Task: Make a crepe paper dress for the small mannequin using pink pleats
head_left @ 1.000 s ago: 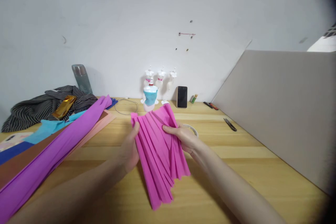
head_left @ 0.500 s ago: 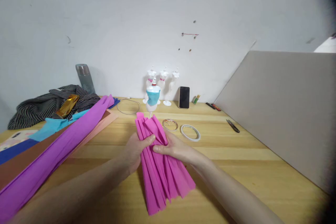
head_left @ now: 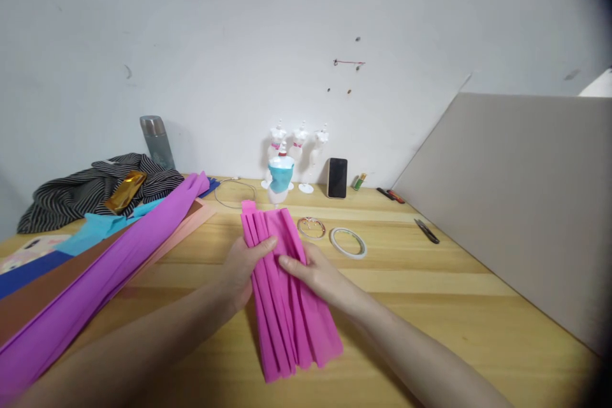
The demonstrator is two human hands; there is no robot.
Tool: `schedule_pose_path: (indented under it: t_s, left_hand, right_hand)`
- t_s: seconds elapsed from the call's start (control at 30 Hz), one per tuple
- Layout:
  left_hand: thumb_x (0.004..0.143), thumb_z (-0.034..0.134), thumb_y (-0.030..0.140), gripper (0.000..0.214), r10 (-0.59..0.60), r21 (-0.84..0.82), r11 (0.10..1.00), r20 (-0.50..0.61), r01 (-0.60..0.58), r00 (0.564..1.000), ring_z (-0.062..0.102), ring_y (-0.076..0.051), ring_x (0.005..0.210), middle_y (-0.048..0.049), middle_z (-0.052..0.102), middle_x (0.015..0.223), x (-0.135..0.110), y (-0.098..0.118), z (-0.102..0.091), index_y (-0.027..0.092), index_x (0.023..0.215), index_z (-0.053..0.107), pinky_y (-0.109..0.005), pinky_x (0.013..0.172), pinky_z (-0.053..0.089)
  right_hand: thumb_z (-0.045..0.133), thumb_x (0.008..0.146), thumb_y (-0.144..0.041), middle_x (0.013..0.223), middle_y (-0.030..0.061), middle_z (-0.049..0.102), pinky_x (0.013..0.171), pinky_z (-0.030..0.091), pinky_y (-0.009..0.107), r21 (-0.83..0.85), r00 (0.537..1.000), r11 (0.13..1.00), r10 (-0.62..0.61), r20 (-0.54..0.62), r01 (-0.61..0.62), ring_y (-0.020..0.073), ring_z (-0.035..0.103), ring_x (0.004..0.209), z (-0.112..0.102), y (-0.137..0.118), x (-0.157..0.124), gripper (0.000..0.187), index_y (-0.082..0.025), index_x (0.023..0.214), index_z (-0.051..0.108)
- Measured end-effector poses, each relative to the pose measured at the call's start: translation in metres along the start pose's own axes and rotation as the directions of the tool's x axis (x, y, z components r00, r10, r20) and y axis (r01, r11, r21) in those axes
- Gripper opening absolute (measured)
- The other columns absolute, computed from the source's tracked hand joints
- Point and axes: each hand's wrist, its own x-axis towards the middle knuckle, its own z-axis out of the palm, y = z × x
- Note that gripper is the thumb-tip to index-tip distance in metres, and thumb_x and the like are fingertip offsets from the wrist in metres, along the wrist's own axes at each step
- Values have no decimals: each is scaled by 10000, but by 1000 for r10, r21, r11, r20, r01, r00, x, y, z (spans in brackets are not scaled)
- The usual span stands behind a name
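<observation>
A pleated sheet of bright pink crepe paper [head_left: 287,306] lies on the wooden table [head_left: 430,306], folds running away from me. My left hand [head_left: 241,268] grips its left edge, thumb on top of the folds. Pinching the folds from the right side near the middle is my right hand [head_left: 315,274]. Both hands squeeze the pleats together.
Long rolls of purple paper [head_left: 95,287], brown, blue and peach sheets lie at the left. A striped cloth [head_left: 86,188], a grey flask [head_left: 157,140], small mannequin stands [head_left: 282,169], a phone [head_left: 337,177], a tape ring [head_left: 348,242], a metal ring [head_left: 310,227] and snips [head_left: 426,231] sit behind. A grey board [head_left: 526,204] leans at right.
The fanned-out pleats have been gathered narrower. Both hands slid closer together over the paper, and the paper now lies flatter on the table.
</observation>
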Motion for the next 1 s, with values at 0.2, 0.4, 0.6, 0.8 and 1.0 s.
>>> schedule_pose_path:
  t_s: [0.2,0.4,0.6,0.8,1.0]
  left_hand:
    - [686,768,396,419,33,161,986,17,-35,999,662,-284,925,-113,712,942,-2,-3,1,128,986,652,-418,863,516]
    - [657,785,377,433,95,320,943,9,-93,995,650,-308,963,-113,711,970,0,-6,-3,142,999,661,-434,871,509]
    - [673,788,304,419,38,70,996,124,-47,992,666,-312,971,-148,715,1026,3,-2,-4,108,1019,659,-453,904,511]
    - [737,733,251,452,-43,-55,997,111,49,993,661,-343,1018,-192,698,1100,11,10,-7,76,1137,618,-489,932,506]
    - [839,580,240,385,-129,-90,986,106,139,986,621,-324,1119,-186,688,1144,12,24,-5,62,1178,616,-465,1001,467]
  right_hand:
    - [696,751,-449,1012,79,686,876,493,401,54,998,997,-52,42,50,274,619,1020,5,4,3,473,-159,1113,601]
    - [748,694,-381,876,40,689,800,506,371,-1,1000,1000,-8,28,8,230,647,843,5,2,4,386,-148,977,627]
    - [785,658,-435,833,76,728,798,532,385,219,983,959,184,-11,-178,239,685,808,-16,-7,6,395,-144,903,679]
    - [828,614,-276,794,65,738,680,569,313,419,947,887,282,-153,-196,203,696,696,-31,-10,9,329,-155,880,678]
    - [769,646,-176,616,17,686,533,543,266,501,896,844,358,-261,-191,154,634,528,-38,-10,14,186,-153,798,664]
